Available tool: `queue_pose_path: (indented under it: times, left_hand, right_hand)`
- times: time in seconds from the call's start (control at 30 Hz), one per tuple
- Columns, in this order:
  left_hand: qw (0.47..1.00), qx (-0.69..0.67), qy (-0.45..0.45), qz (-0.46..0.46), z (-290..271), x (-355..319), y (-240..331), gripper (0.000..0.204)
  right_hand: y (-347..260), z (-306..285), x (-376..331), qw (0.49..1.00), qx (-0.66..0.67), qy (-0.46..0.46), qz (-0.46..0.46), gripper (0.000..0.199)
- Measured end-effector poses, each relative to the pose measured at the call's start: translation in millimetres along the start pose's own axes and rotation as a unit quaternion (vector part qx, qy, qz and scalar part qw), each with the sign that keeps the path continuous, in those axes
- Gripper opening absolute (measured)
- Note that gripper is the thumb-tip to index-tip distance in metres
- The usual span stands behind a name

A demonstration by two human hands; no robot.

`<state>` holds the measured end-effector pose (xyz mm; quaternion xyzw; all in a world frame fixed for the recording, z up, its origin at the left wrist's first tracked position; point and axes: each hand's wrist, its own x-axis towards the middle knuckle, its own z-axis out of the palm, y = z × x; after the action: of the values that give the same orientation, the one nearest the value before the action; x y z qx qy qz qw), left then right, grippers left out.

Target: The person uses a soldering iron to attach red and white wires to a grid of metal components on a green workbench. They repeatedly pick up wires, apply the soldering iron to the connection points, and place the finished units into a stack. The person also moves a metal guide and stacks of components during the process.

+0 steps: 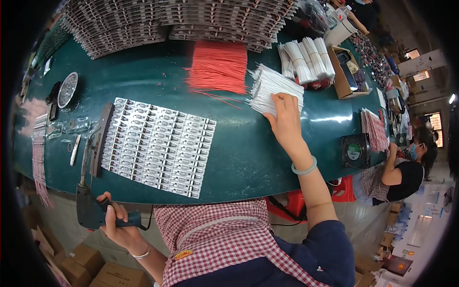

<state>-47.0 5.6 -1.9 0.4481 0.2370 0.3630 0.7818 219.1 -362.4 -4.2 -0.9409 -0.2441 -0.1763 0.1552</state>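
My left hand (117, 225) is wrapped round the handle of a dark blue-green pistol-grip soldering gun (88, 208) at the table's front edge. Its long metal shaft points away from me, alongside a dark bar (101, 138). Right of that bar lies a flat panel of small white-and-grey parts (158, 143) in rows. My right hand (286, 119) reaches over a loose pile of thin white wires (267, 88), fingertips on its near side, thumb apart from the fingers. Whether a wire sits between them cannot be made out. A pile of red wires (217, 67) lies just left of the white ones.
Tall stacks of similar panels (119, 24) stand along the back. Bundled white wires (306, 60) and an open cardboard box (349, 76) are at back right. A small black fan (355, 150) stands at right, near a seated co-worker (401, 167). A round dish (68, 90) sits far left.
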Motion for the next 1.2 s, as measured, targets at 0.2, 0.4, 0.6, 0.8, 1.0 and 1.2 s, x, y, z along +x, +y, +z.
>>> queue_pose_path:
  times: [0.2, 0.4, 0.6, 0.8, 1.0, 1.2]
  left_hand:
    - [1.0, 0.014, 0.021, 0.011, -7, -3, 2, 0.033]
    - [1.0, 0.021, 0.014, -0.011, 5, 2, 4, 0.033]
    - [0.996, -0.046, -0.036, -0.065, 11, 3, -6, 0.02]
    - [0.979, 0.156, -0.037, 0.127, 33, 4, -33, 0.016]
    - [0.99, 0.094, -0.084, 0.07, 64, 1, -29, 0.014]
    - [0.997, 0.041, -0.068, 0.022, 65, 4, -13, 0.012]
  right_hand:
    - [-6, 10, -2, 0.999, -0.003, 0.028, 0.022, 0.042]
    - [2, 29, -9, 0.994, 0.011, 0.107, -0.005, 0.01]
    - [15, 37, -9, 0.99, -0.028, 0.135, -0.021, 0.004]
    - [15, 36, -8, 0.98, -0.033, 0.196, -0.017, 0.005]
    - [28, 36, -4, 0.987, -0.02, 0.162, -0.007, 0.004]
    - [35, 32, 6, 0.992, 0.007, 0.125, -0.033, 0.006]
